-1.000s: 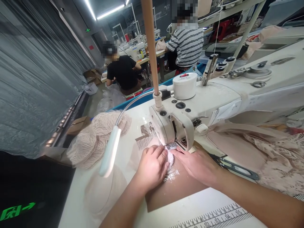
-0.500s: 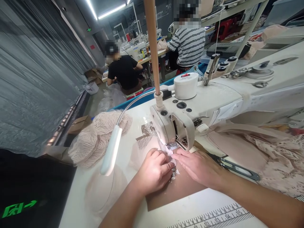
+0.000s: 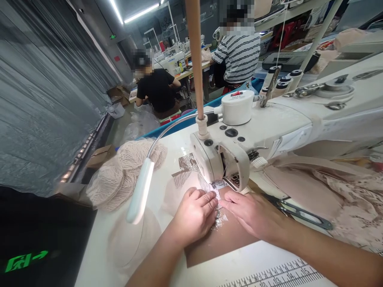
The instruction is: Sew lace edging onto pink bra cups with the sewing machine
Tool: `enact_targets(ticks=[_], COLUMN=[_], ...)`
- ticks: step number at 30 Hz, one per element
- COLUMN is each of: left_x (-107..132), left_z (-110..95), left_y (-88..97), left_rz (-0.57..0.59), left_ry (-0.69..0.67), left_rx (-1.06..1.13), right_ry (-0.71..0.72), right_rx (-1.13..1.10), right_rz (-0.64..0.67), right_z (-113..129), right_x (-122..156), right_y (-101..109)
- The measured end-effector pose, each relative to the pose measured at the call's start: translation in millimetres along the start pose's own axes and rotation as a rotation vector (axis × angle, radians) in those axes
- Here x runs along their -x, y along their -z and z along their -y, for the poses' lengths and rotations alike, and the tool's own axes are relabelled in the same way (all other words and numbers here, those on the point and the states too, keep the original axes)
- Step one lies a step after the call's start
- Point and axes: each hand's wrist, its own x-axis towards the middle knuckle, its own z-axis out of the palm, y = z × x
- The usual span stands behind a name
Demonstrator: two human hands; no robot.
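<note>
Under the needle area of a white sewing machine [image 3: 209, 159] lies a strip of pale, sheer lace fabric [image 3: 218, 194], lit by the lamp. My left hand [image 3: 196, 211] is closed at its left side, fingers bent and pressing the lace down just in front of the presser foot [image 3: 219, 184]. From the other side my right hand [image 3: 254, 213] pinches the lace's edge with thumb and fingertips drawn together. Beneath both hands is a brown sheet [image 3: 215, 253] with a worn, shiny patch [image 3: 220, 220]. My fingers hide part of the lace.
A gooseneck lamp [image 3: 140, 191] arches over the left side, near piled lace pieces [image 3: 104, 183] and a sheer cup-shaped piece [image 3: 131, 239]. A dark slotted tool [image 3: 311, 217] and beige garments [image 3: 311, 183] lie right. A printed ruler [image 3: 275, 279] runs along the front. Two people [image 3: 157, 89] sit beyond.
My right hand has drawn back slightly from the presser foot, its fingers more bent. My left hand has shifted little, staying on the lace. The view has moved slightly.
</note>
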Motion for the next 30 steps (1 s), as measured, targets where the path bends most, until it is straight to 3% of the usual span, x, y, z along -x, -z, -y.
enact_targets(ticks=[9, 20, 25, 30], left_x=[-2.8, -3.0, -1.0, 3.4], left_z=[14.5, 26.0, 33.3, 35.8], left_y=[-2.3, -4.9, -6.2, -4.5], left_rz=[-0.011, -0.075, -0.163, -0.17], left_ry=[0.058, 0.26, 0.362, 0.526], left_rx=[-0.055, -0.131, -0.172, -0.241], right_ry=[-0.073, -0.072, -0.043, 0.0], right_rx=[0.042, -0.039, -0.021, 0.037], right_rz=[-0.028, 0.009, -0.06, -0.144], right_z=[-0.3, -2.2, -8.6, -19.1], right_x=[-8.4, -8.1, -3.5, 2.0], right_y=[-7.5, -1.4, -12.6, -27.9])
